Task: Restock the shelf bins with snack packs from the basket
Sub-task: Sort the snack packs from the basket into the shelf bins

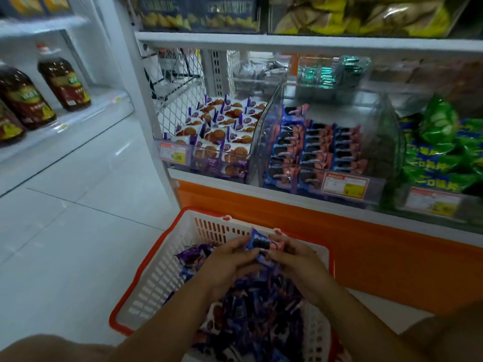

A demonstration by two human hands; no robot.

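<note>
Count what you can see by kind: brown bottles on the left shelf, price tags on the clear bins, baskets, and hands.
Brown bottles: 3
Bin price tags: 3
Basket: 1
Hands: 2, left hand and right hand, both holding one blue snack pack
Total: 9

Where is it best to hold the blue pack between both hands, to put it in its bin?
Likely pinch the blue pack by its top edge, from above, with the right hand. It is small and flat, and the middle bin holds such packs on edge in tight rows.
</note>
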